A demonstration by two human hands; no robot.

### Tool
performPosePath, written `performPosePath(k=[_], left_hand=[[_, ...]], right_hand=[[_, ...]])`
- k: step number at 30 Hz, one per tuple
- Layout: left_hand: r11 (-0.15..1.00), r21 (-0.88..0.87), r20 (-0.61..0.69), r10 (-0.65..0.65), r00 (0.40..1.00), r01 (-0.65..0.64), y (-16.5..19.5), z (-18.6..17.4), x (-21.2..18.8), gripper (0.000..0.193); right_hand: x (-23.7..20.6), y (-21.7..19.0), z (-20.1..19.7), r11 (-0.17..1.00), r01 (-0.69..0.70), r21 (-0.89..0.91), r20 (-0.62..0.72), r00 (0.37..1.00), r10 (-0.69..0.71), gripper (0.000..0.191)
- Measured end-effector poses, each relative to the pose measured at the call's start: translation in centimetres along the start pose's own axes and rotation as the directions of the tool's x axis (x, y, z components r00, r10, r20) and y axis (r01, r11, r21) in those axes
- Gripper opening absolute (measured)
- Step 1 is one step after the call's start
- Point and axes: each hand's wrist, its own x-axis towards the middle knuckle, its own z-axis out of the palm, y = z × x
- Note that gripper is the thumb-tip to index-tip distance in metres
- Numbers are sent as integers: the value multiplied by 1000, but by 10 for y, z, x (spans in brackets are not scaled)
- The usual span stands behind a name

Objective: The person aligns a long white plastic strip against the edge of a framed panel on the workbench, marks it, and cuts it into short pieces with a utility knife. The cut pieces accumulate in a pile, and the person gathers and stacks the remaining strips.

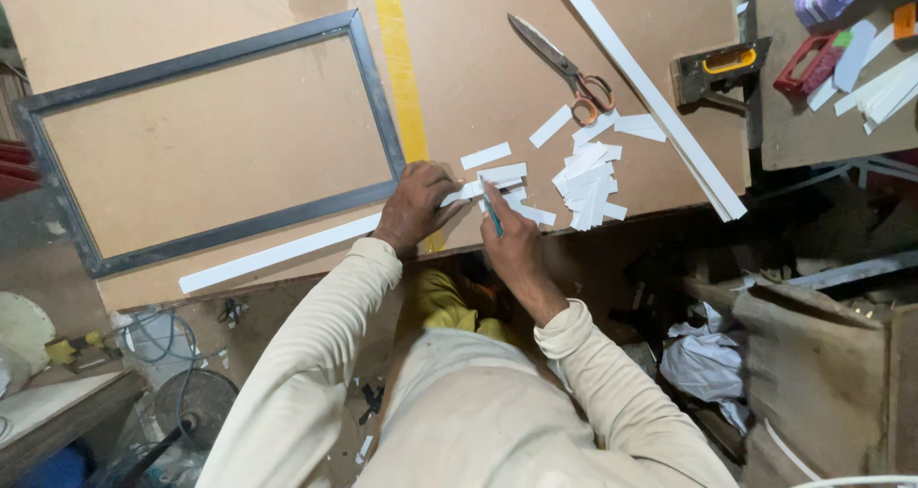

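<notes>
Cream sleeves lead to the left hand [413,206] pinning a white strip [287,251] while the right hand [512,244] grips a knife [491,213]; a slip could nick those close fingers.

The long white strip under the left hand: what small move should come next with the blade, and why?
Probably draw the teal-handled blade in the right hand across the long white strip. The left hand already presses it flat at its end, and a pile of short cut pieces lies beside, suggesting another piece is due.
</notes>
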Motion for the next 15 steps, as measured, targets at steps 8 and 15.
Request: performPosePath(k=[8,15], left_hand=[[1000,5,13,-22,1000,22,-3,1,-4,28],[999,21,22,-26,999,25,-2,-1,-3,29]], right_hand=[[0,1,9,996,-10,-89,92,996,19,51],[-6,-8,-2,999,22,-24,-120,992,-25,50]])
